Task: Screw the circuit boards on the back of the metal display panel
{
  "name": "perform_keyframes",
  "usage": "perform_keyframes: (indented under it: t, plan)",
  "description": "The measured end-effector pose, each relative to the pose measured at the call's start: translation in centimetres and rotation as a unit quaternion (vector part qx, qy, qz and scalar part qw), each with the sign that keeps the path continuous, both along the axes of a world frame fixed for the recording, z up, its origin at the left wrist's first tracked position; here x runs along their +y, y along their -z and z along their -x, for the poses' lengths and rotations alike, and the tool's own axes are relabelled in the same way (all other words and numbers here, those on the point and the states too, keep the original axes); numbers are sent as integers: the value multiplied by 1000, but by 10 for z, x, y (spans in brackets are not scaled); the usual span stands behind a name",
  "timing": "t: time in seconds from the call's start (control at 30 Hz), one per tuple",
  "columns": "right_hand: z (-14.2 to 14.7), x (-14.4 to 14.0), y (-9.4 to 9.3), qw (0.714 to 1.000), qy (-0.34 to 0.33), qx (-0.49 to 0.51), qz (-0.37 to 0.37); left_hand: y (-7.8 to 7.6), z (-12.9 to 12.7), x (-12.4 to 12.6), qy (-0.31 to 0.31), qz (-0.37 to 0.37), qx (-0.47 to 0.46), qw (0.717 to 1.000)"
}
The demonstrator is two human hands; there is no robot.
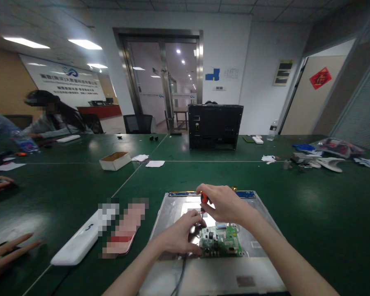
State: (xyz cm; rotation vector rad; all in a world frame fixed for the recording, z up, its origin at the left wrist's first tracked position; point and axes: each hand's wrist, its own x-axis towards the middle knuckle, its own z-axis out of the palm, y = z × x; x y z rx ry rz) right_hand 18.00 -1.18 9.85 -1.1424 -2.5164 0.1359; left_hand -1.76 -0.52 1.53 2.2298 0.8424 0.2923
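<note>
1. Green circuit board lies on the bare metal back of a flat panel, low and centre on the table just before the person.
2. Right hand is closed around a screwdriver with a red-and-black handle, its shaft pointing down at the board's upper left corner.
3. Left hand rests on the panel with fingers curled narrow, touching the board's left edge beside the screwdriver tip; whether it pinches anything I cannot tell.
4. A dark cable runs from under the left hand off the near edge.
5. Left of the panel lies a long white casing.
6. Farther back, a shallow white box sits open-topped with a brown inside; its contents are too small to tell.
7. Paper scraps lie just beside the box.
8. A black monitor housing stands upright mid-table.
9. The green table is broad; glass doors stand in the white far wall, and another person sits at left.
</note>
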Motion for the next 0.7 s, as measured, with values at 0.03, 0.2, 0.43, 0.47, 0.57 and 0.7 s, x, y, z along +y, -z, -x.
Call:
perform_keyframes:
  t: [0.03, 0.2, 0.43, 0.47, 0.57, 0.7]
  plan:
    - [0, 0, 0, 1000, 0, 1, 1, 1, 0, 0, -1, 2, -2, 1000]
    - [0, -1, -1, 1000, -3, 8, 3, 1, -1, 0, -4, -5, -7, 1000]
    - [1, -1, 0, 1000, -5, 4, 8, 0, 0, 0, -3, -16, 0, 1000]
    - [1, -1, 0, 1000, -6, 5, 5, 0, 0, 1, -2, -17, 0, 1000]
    - [1, -1, 0, 1000, -3, 3, 3, -1, 3, 4, 0, -10, -4, 1000]
    - [2, -1, 0, 1000, 3, -1, 5, 0, 5, 8, -10, 11, -18, 1000]
